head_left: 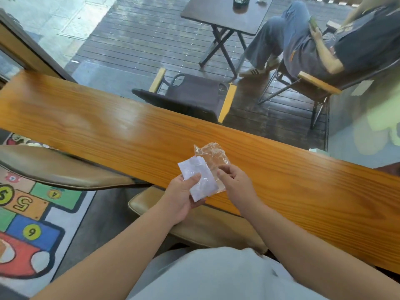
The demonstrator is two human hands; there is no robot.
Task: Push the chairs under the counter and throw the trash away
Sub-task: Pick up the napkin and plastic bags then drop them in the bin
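A long wooden counter (281,180) runs across the view against a window. Over its near edge my left hand (181,198) grips a white paper napkin (200,178) between thumb and fingers. A crumpled clear plastic wrapper (213,158) lies against the napkin, its far end resting on the counter. My right hand (236,180) pinches the wrapper's near edge. Two tan padded chair seats sit partly under the counter: one at the left (60,169) and one right below my hands (212,228).
A colourful numbered play rug (32,215) covers the floor at the left. Beyond the window glass, on a dark deck, stand a folding chair (194,98) and a dark table (225,11). A seated person (313,46) is at the upper right.
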